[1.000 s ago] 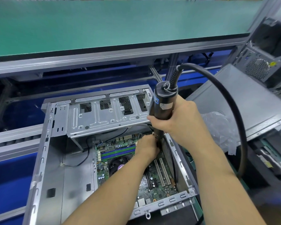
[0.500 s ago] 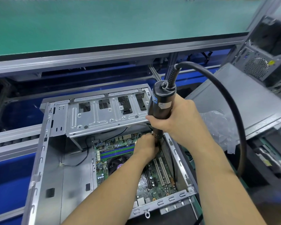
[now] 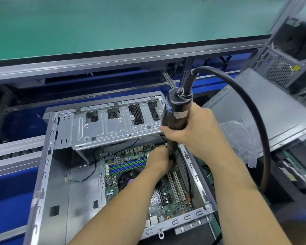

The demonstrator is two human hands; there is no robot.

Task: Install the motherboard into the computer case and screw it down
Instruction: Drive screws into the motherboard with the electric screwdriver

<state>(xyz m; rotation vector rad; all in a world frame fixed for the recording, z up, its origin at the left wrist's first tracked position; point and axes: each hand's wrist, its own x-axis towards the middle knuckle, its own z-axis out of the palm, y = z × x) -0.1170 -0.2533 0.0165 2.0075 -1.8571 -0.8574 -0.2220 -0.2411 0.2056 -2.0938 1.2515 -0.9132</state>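
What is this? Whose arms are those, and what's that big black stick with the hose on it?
The picture comes from a camera worn on a person's head, looking down, so the arms are that person's own. In front lies an open metal computer case. Inside it sits the green motherboard, the board that carries the computer's parts. The black stick is an electric screwdriver, and the thick black cable curving off its top likely powers it. The right hand grips the screwdriver and holds it upright. The left hand reaches down to the tool's tip by the board; what its fingers do there is hidden. Behind is a long green shelf, and more grey computer cases stand at the right.
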